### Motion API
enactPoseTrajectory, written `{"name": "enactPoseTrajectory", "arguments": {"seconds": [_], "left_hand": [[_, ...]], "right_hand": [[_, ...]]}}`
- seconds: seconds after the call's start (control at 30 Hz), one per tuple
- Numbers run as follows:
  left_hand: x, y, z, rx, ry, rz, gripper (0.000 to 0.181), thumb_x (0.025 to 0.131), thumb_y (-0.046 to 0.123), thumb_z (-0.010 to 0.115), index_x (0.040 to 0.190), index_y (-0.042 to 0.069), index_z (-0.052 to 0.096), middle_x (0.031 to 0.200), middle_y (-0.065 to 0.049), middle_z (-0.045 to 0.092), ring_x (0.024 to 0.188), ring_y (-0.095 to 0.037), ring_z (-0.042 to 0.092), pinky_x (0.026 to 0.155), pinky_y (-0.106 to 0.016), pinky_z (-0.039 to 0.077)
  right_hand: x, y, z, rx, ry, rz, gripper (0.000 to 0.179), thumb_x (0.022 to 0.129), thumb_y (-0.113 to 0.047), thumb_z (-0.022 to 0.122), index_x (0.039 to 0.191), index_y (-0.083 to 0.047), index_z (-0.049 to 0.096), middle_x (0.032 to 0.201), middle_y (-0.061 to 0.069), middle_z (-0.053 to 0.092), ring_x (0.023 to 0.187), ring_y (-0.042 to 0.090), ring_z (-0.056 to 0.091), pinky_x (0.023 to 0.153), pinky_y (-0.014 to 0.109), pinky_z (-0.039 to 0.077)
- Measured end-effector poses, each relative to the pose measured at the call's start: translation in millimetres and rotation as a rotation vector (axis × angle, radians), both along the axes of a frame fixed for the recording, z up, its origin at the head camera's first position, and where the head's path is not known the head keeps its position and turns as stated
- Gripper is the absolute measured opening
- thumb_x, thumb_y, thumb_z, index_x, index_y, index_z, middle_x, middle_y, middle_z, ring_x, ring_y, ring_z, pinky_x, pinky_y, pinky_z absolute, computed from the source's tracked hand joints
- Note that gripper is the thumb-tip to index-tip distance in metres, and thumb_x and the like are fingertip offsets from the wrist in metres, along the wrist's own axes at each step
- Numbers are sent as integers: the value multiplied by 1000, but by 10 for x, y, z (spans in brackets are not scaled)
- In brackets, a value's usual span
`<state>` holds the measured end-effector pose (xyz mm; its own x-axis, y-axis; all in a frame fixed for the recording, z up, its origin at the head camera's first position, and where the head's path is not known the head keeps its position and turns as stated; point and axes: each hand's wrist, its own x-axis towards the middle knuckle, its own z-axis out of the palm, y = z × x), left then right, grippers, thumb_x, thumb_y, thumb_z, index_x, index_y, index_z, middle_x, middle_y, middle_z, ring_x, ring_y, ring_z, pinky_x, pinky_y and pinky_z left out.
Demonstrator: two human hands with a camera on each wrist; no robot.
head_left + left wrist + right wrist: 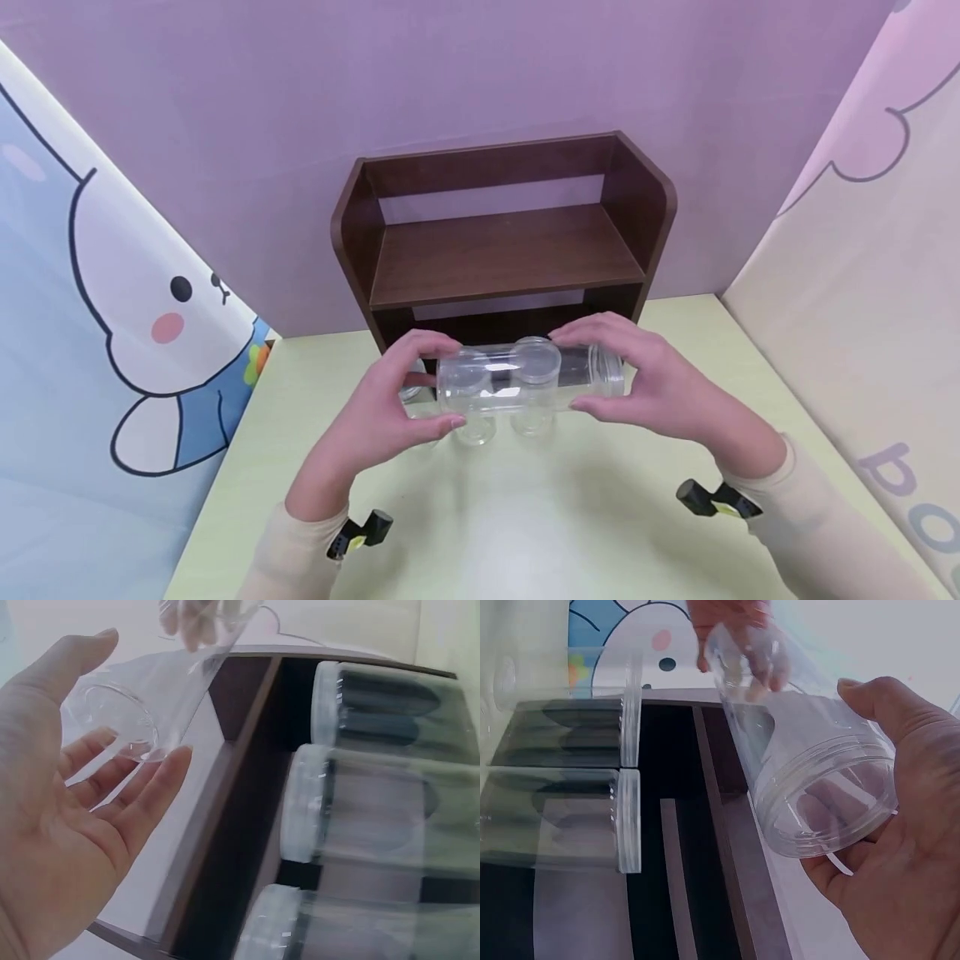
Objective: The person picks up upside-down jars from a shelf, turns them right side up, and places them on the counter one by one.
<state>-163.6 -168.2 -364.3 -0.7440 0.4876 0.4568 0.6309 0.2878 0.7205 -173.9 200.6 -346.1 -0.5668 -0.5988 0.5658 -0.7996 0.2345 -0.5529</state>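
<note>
A clear cylindrical jar (pixel 498 382) lies sideways in the air, held between both hands. My left hand (pixel 378 408) grips its left end, thumb on the near side and fingers on the far side. The right hand (pixel 656 383) holds the other end, where the ridged lid (pixel 606 371) sits. In the right wrist view, the jar (pixel 802 750) looks see-through, with nothing visible inside. Below and behind it stand three similar clear jars, among them the right-hand jar (pixel 534 421) and the middle jar (pixel 476 432); the left one is partly hidden by my left hand.
Behind the jars is a dark brown two-level shelf (pixel 506 250), its upper board bare. It stands at the back of the pale table (pixel 517 517), near a purple backdrop (pixel 480 75). Printed cloth panels (pixel 142 317) flank the table.
</note>
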Motion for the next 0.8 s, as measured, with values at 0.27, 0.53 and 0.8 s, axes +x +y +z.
{"name": "enactPoseTrajectory", "arguments": {"seconds": [0.27,0.53,0.8], "left_hand": [[-63,25,-115,75,-39,24,77,80,1,99,146,18,62,143,3,62,129,-22,63,97,-39,65],[-128,99,-222,183,-100,11,75,83,-7,94,146,13,58,142,-6,65,129,-26,66,98,-41,65],[-145,177,-307,221,-143,-13,72,86,-7,90,145,11,52,143,-7,62,131,-27,64,97,-40,64]], "right_hand": [[-41,19,9,-44,-8,-43,86,77,7,97,153,-4,57,151,8,62,137,23,58,117,25,47],[-119,112,-109,-250,-182,-22,91,76,28,83,157,5,49,154,15,57,130,29,60,113,29,51],[-206,138,-237,-432,-250,106,83,80,32,73,156,16,43,147,20,64,135,26,62,114,30,52]]}}
